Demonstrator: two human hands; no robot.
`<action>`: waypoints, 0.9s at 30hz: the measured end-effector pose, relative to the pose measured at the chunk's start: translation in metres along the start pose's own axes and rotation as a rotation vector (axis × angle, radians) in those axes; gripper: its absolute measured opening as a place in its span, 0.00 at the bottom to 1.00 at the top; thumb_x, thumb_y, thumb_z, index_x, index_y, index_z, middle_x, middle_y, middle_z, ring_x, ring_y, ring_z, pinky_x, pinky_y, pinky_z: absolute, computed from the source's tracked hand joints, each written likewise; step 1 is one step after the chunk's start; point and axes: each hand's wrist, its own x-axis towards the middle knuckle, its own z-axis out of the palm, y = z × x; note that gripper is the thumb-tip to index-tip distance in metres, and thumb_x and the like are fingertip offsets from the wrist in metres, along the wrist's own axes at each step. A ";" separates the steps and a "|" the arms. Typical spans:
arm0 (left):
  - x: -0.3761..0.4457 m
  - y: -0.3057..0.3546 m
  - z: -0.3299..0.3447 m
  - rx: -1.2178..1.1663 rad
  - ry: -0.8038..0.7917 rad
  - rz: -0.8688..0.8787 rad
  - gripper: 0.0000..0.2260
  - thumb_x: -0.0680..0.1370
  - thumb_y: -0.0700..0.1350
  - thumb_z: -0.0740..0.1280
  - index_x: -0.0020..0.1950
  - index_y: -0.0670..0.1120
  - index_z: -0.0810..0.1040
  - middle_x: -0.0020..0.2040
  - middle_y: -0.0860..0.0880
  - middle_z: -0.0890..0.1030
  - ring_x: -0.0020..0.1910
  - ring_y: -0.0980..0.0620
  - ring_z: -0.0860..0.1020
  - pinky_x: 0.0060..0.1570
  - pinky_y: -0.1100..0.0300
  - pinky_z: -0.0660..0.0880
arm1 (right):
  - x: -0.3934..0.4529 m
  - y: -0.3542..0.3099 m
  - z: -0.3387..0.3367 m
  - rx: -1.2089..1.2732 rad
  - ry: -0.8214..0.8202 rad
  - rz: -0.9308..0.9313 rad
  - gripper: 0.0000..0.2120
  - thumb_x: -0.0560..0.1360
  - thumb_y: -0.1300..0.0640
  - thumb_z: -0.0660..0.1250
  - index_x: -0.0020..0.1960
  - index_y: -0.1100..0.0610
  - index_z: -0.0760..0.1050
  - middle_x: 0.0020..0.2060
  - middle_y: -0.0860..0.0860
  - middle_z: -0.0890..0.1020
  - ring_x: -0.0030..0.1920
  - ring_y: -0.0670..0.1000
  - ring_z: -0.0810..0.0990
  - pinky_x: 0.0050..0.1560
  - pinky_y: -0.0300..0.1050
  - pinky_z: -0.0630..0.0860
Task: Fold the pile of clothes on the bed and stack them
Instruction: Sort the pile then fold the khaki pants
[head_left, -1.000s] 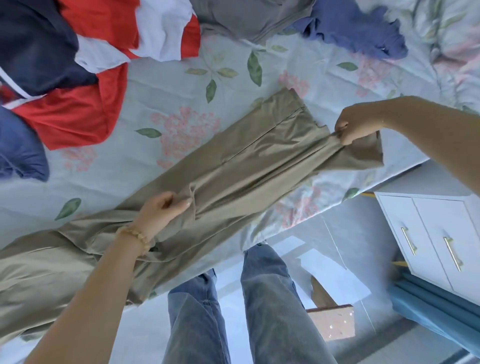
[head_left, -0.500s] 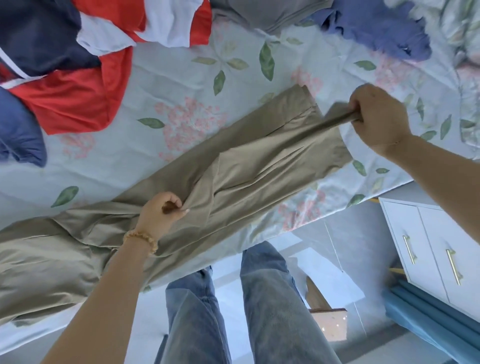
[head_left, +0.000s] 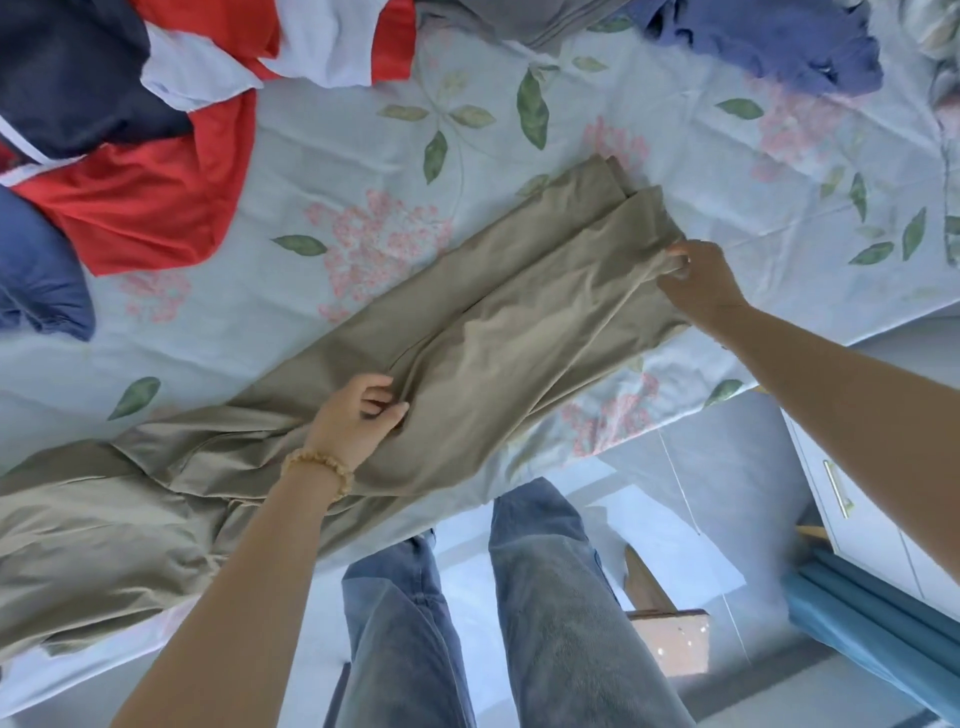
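While the khaki trousers (head_left: 467, 332) lie stretched slantwise across the floral bedsheet (head_left: 363, 156), we grip them at two places. Our left hand (head_left: 353, 421) sits about midway along the legs, fingers curled, thumb and fingertips pinching a ridge of cloth. A beaded bracelet (head_left: 317, 470) circles that wrist. Our right hand (head_left: 701, 286) holds the hem end, fingers bent and nipping the corner of the upper leg; the cloth puckers right at the fingertips. Between the two grips the legs lie one over the other, fairly flat. Behind our left fingers, toward the wrist side, the waist end bunches and hangs over the bed edge.

Beyond the fingertips, well apart from the trousers: a red, white and navy garment (head_left: 156, 130) heaped up, a blue garment (head_left: 36, 280) beside it, a grey garment (head_left: 519, 21) and a purple-blue garment (head_left: 779, 47) at the far edge. Below the wrists, our jeans (head_left: 545, 597), and a white drawer unit (head_left: 857, 493) near the right forearm.
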 end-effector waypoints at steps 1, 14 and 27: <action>0.005 0.006 0.006 0.016 -0.034 -0.037 0.15 0.73 0.51 0.73 0.57 0.54 0.74 0.47 0.57 0.80 0.47 0.60 0.78 0.47 0.64 0.73 | 0.003 -0.004 0.003 0.089 0.018 0.035 0.23 0.76 0.59 0.66 0.69 0.60 0.68 0.63 0.57 0.71 0.60 0.58 0.75 0.53 0.45 0.71; 0.037 0.041 0.008 0.301 -0.342 -0.087 0.14 0.76 0.60 0.67 0.55 0.55 0.69 0.46 0.58 0.77 0.47 0.56 0.77 0.48 0.60 0.72 | 0.051 0.000 0.007 0.062 0.053 0.228 0.38 0.70 0.43 0.74 0.73 0.54 0.60 0.69 0.56 0.63 0.70 0.59 0.61 0.66 0.54 0.66; 0.070 0.046 0.006 0.562 0.252 0.103 0.34 0.69 0.50 0.76 0.71 0.47 0.67 0.69 0.41 0.67 0.67 0.37 0.67 0.63 0.41 0.65 | 0.067 0.013 -0.010 0.232 -0.246 0.180 0.41 0.63 0.40 0.79 0.67 0.56 0.67 0.56 0.48 0.75 0.54 0.50 0.76 0.50 0.42 0.72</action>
